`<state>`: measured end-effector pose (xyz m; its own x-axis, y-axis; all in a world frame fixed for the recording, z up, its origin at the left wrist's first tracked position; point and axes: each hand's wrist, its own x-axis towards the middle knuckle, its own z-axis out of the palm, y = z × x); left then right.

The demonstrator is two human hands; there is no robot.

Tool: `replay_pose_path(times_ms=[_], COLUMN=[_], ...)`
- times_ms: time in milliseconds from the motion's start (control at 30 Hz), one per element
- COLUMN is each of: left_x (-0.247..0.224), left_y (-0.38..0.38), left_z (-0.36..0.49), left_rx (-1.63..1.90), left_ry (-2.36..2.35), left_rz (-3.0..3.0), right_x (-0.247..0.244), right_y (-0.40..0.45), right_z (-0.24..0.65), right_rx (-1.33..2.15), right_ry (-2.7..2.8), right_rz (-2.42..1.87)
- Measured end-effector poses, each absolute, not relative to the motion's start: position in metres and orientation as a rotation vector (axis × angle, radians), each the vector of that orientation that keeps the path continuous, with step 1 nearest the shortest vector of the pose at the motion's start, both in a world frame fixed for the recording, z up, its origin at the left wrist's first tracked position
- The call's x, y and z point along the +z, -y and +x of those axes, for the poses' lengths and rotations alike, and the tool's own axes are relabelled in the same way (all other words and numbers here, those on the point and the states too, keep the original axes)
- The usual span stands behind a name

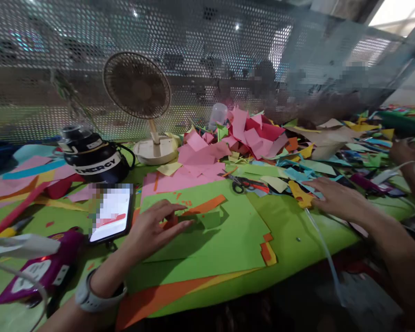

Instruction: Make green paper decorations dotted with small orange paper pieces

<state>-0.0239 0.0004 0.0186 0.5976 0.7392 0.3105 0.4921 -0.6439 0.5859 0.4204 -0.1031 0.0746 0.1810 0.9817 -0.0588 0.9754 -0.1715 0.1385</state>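
Observation:
My left hand [159, 226], a pale watch on its wrist, hovers over a green paper sheet [224, 244]. Its thumb and index finger are apart, with nothing between them. Just past the fingertips lie an orange paper strip [207, 205] and a small green paper square [210, 220], beside tiny orange scraps. My right hand [342, 198] is at the handle of a yellow glue gun [299, 194], fingers around it and index finger stretched out. A translucent glue stick [323, 246] runs from the gun's back past the table edge. Scissors [244, 184] lie between the hands.
A lit phone [112, 214], a purple pouch-like device [44, 263] and a black bottle [97, 157] stand left. Behind are a small fan [138, 85] and heaped pink paper [207, 154]. Another person's hand [406, 152] is far right, near a second purple device [370, 184].

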Motion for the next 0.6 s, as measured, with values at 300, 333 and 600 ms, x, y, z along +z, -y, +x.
replay_pose_path(times_ms=[300, 333, 600], left_x=[0.012, 0.012, 0.014], left_y=[-0.003, -0.003, -0.004], left_z=[-0.019, -0.018, -0.017], left_rx=[0.412, 0.412, 0.507], left_ry=[-0.991, -0.968, -0.897], left_rz=[2.092, 2.062, 1.769], right_x=[0.036, 0.033, 0.034], right_y=[0.107, 0.107, 0.106], right_z=[0.436, 0.439, 0.435], right_rx=[0.059, 0.090, 0.424], right_ry=[-1.828, -1.832, -1.886], right_rz=[2.301, 2.321, 2.930])
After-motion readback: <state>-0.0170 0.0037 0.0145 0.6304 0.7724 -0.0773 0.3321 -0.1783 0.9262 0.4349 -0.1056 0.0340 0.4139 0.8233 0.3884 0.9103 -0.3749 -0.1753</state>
